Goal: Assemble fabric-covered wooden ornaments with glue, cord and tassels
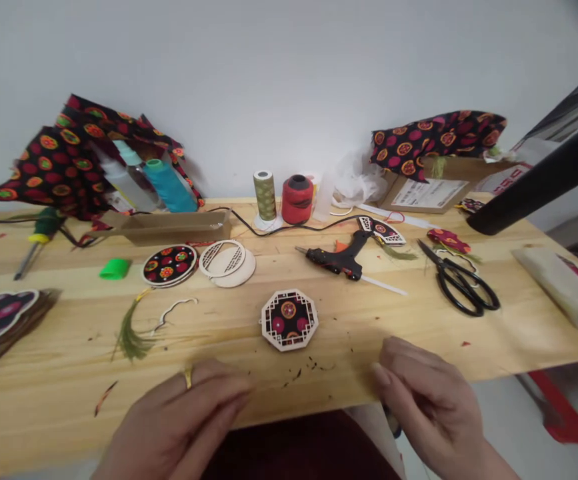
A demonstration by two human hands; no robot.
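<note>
An octagonal wooden frame [289, 321] with dark, patterned fabric inside lies flat on the table, touched by neither hand. My left hand [183, 413], wearing a ring, rests at the near edge to the left of it. Its fingers are pressed together, and nothing shows in them. Over on the right, my right hand [429, 400] is loosely curled closed at the edge, with nothing visible in it. Dark fabric scraps [299, 373] lie between the hands. A green tassel [136, 330] with a white cord is beyond my left hand.
A black glue gun [336, 259] and black-handled scissors [461, 283] lie right of centre. A round fabric piece [169, 265] and pale wooden discs [229, 264] are further left. Green thread [265, 197] and red thread [297, 200] stand at the wall. A black pole [539, 177] slants at the right.
</note>
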